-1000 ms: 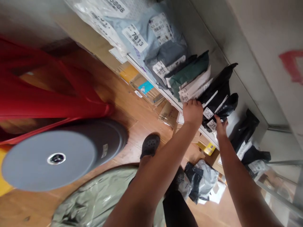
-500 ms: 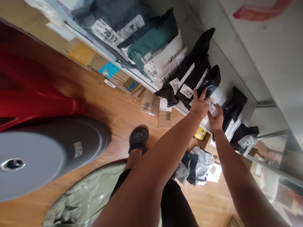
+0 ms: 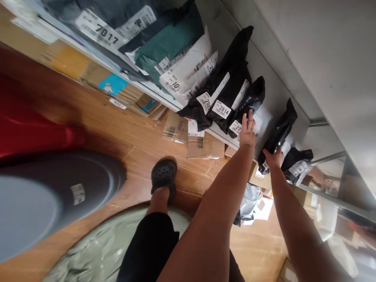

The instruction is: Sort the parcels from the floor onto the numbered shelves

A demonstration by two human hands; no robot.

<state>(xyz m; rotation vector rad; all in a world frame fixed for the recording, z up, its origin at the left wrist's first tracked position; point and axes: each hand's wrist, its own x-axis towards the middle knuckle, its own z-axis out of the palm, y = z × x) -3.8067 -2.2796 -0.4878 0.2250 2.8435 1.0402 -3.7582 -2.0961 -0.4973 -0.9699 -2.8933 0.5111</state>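
My left hand [image 3: 247, 132] lies with its fingers stretched out against the row of upright parcels. Under its fingertips are a black parcel [image 3: 257, 91] with a label partly covered by the hand and a white parcel [image 3: 259, 118] behind it. Farther right, my right hand [image 3: 273, 158] has its thumb and fingers around the lower part of a black plastic parcel [image 3: 279, 129]; some of the fingers are hidden. Left of my left hand stand black parcels, one with a label reading 2014 [image 3: 221, 109].
The parcels stand on a white shelf [image 3: 219, 133]. Flattened cartons [image 3: 205, 145] and bagged parcels [image 3: 249, 201] lie below it. A grey stool-like object [image 3: 96, 188], a red object [image 3: 38, 133] and a shiny green round mat [image 3: 102, 246] are at my left.
My right hand has moved right, from the white parcel beside my left hand to the black parcel. My left hand stays at the row with straighter fingers. The view has shifted.
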